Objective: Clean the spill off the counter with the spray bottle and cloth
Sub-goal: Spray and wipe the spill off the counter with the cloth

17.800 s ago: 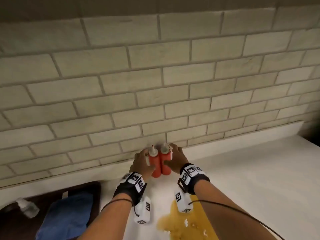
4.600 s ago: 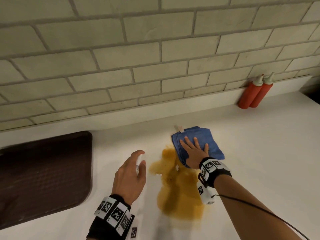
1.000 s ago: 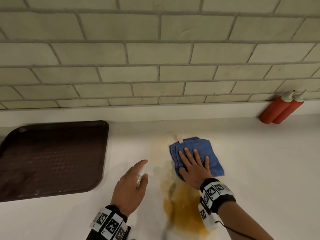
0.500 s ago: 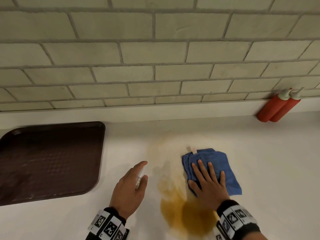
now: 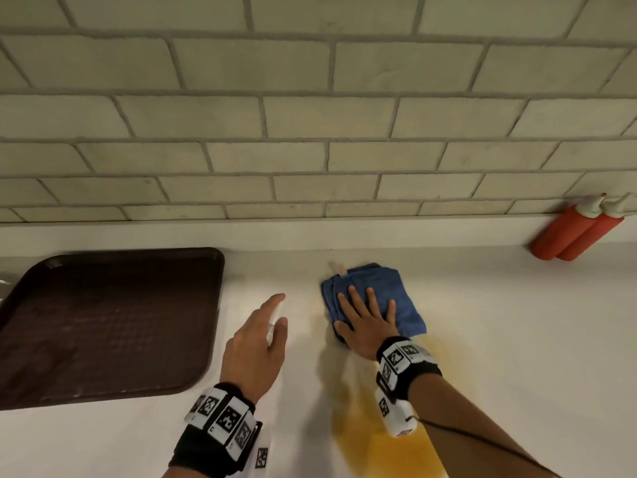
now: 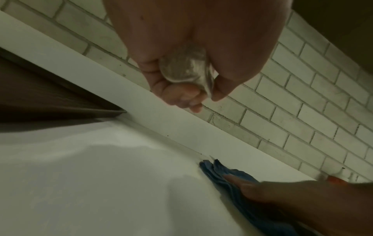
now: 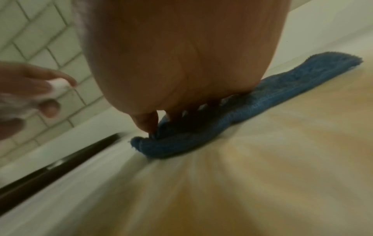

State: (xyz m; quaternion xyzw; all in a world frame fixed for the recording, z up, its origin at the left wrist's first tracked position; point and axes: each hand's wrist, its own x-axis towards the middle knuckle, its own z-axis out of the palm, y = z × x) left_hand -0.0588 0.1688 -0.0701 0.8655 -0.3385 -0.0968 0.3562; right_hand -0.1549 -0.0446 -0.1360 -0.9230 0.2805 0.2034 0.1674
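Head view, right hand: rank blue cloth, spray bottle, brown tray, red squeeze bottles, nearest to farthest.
From the right hand:
1. Blue cloth, directly under the palm and flat fingers.
2. Spray bottle, just left, gripped in the left hand.
3. Brown tray, far left, and red squeeze bottles, far right by the wall: too close to call.

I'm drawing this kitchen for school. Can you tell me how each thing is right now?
Left hand: grips the spray bottle above the counter.
Spray bottle: clear, held in that hand.
Right hand: flat, fingers spread, pressing the cloth.
Cloth: blue, folded, lying on the counter.
Spill: orange, partly smeared, not wiped up.
Tray: dark brown, flat on the counter.
Red bottles: two, side by side against the wall.
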